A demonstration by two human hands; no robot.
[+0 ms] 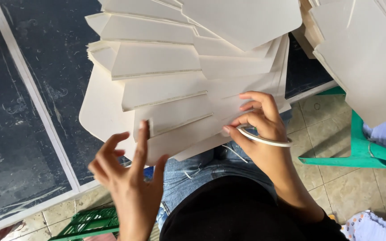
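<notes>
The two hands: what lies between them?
In the head view, between the left hand and the right hand lie the lower edges of the fanned cardboard sheets, with the person's jeans below.

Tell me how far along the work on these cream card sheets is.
Done: a fan of cream card sheets already lies overlapped, stepped edge over edge. In hand: the right hand pinches the edge of the lowest sheet, a white band across it; the left hand is open, one finger on that sheet's near edge. Left: another stack of sheets sits at the right, not fanned.
</notes>
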